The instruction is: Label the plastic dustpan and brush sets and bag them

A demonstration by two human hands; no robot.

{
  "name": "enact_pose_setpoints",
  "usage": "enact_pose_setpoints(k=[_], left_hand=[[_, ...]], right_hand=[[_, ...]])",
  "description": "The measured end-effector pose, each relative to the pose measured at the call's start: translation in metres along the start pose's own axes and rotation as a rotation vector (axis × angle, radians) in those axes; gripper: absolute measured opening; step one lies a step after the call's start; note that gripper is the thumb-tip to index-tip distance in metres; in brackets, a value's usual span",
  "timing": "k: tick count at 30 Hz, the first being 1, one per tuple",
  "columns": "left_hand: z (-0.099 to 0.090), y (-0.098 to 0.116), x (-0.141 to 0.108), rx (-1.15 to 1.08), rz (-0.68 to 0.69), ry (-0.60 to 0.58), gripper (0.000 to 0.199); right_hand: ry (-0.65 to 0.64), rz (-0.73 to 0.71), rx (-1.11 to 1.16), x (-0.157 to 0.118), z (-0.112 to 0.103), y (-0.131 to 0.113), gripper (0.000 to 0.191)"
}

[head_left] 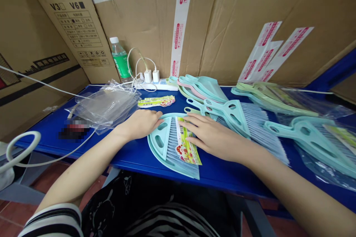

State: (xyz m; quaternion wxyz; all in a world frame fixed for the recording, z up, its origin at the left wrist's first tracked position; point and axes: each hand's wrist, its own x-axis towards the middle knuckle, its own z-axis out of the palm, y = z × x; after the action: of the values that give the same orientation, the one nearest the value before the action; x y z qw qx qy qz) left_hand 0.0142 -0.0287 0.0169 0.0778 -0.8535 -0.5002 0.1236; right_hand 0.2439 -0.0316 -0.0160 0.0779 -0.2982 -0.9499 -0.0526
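In the middle of the table lies a light-blue dustpan (151, 146) with a small hand brush (170, 148) nested in it. A printed yellow-green label card (185, 148) rests across the grey bristles. My left hand (143, 123) is closed at the upper left end of the set, fingers curled over its edge and handle, which are hidden beneath. Fingers apart and stretched out, my right hand (211, 135) touches the upper right part of the card. Just beyond that hand, more light-blue brushes (230, 113) lie in a pile, bristles pointing right.
Stacked dustpans (204, 87) in blue, pink and green lie at the back. Bagged sets (314, 137) sit at right. Spare label cards (157, 101), clear plastic bags (107, 105), a power strip (167, 86) and a bottle (121, 61) are at left. Cardboard (155, 26) walls the back.
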Motion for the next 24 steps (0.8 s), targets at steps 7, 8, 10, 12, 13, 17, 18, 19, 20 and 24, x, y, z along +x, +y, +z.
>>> enact_pose_setpoints(k=[7,8,10,12,13,17,18,19,20,24], left_hand=[[0.0008,-0.0001,0.0000,-0.002,-0.009,0.000,0.032],[0.0010,0.0000,0.0000,0.001,-0.012,-0.001,0.032],[0.0013,0.0002,-0.0001,0.007,-0.015,0.003,0.032],[0.0014,0.0002,-0.0002,0.008,-0.013,0.009,0.032],[0.0015,0.0002,-0.0002,0.007,-0.011,0.012,0.032],[0.0010,-0.0001,-0.0005,0.006,-0.008,0.018,0.032],[0.0008,-0.0001,-0.0006,0.005,-0.010,0.015,0.032],[0.0006,-0.0001,-0.0006,0.004,-0.011,0.011,0.032],[0.0004,-0.0001,-0.0006,0.003,-0.012,0.007,0.033],[0.0002,-0.0001,-0.0002,0.003,-0.009,0.005,0.032]], right_hand=[[0.026,0.006,0.026,0.0000,-0.0050,-0.0003,0.041],[0.032,0.006,0.031,0.0001,-0.0055,-0.0004,0.040],[0.037,0.007,0.038,0.0005,-0.0058,-0.0005,0.039],[0.026,0.011,0.050,0.0010,-0.0054,-0.0007,0.038],[0.020,0.015,0.057,0.0013,-0.0050,-0.0007,0.038],[0.012,0.028,0.090,0.0016,-0.0031,-0.0006,0.042],[0.011,0.030,0.092,0.0015,-0.0027,-0.0006,0.043],[0.009,0.031,0.091,0.0014,-0.0025,-0.0007,0.044],[0.005,0.030,0.088,0.0012,-0.0024,-0.0007,0.045],[-0.004,0.037,0.074,0.0009,-0.0029,-0.0011,0.045]])
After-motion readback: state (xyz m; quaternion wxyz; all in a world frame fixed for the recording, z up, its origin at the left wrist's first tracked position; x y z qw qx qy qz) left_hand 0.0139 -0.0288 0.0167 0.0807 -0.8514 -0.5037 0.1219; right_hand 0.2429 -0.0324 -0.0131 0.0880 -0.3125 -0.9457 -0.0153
